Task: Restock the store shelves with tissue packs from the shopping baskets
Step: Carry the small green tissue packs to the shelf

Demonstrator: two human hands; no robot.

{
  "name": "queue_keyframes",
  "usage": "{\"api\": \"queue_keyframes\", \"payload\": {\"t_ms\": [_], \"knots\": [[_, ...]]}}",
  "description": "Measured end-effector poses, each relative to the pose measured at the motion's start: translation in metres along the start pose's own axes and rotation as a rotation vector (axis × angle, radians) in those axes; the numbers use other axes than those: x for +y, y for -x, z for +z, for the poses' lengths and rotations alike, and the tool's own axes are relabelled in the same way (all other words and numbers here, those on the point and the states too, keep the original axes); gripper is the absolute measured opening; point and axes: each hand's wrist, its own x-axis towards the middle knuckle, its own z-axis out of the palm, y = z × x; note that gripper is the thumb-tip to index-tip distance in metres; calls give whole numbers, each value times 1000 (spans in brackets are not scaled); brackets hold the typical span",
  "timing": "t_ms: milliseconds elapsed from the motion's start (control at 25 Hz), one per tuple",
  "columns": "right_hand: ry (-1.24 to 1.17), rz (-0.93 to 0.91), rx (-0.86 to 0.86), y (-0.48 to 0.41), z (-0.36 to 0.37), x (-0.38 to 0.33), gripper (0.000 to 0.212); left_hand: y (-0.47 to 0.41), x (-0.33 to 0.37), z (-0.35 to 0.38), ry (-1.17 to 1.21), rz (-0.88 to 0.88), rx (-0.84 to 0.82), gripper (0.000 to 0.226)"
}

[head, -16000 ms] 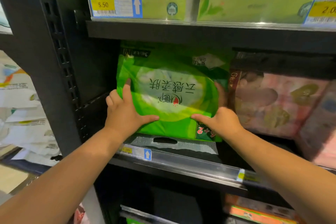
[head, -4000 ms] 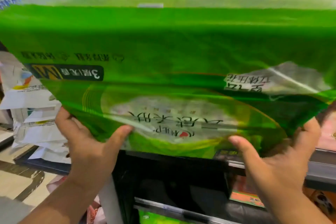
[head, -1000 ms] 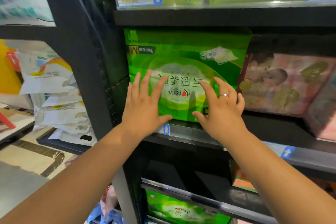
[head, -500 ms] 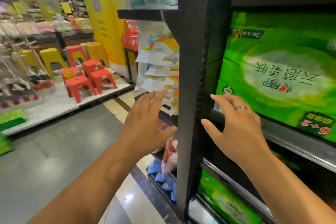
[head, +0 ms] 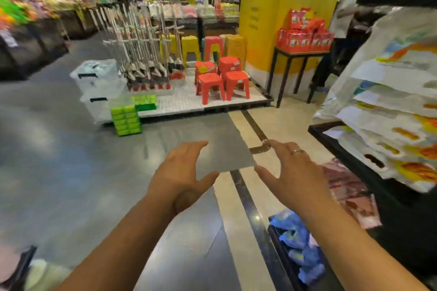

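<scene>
Stools [head: 222,78] stand at the platform's [head: 184,104] right end, mops [head: 146,54] left of them (bins [head: 99,82] at its left end); stacked boxes [head: 126,120] sit on the floor before its front edge, a table [head: 300,54] just beyond its right end.

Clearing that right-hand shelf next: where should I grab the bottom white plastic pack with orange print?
Likely grip the white plastic pack by its dark oval handle slot, coming from the aisle side: that flap end overhangs the black shelf edge.

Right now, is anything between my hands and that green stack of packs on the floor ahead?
Nothing visible. The left hand and right hand are open and empty; only bare grey floor lies between them and the green stack.
</scene>
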Motion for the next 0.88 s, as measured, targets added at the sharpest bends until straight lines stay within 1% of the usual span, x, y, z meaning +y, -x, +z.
{"api": "queue_keyframes", "payload": {"t_ms": [120,240,360,480,560,680,760,880], "knots": [[-46,-48,-64,-57,54,-62,61,-20,-79,-18,-78,-76,-24,68],[-96,-47,-155,-106,101,-109,56,-40,-142,-29,-112,-117,-33,65],[-121,-98,-252,-160,156,-147,57,-66,-209,-33,-113,-273,-19,66],[-95,-133,-357,-225,215,-178,59,-105,-273,-25,-117,-405,-22,69],[-56,-169,-389,-269,251,-195,59,-136,-310,-18,-129,-450,-53,71],[-9,-236,-450,-350,311,-220,59,-194,-374,-6,-186,-512,-56,72],[28,-281,-513,-407,345,-237,60,-233,-411,-2,-264,-568,-105,76],[99,-340,-569,-488,386,-262,58,-290,-463,-1,-314,-625,-179,72]]}}
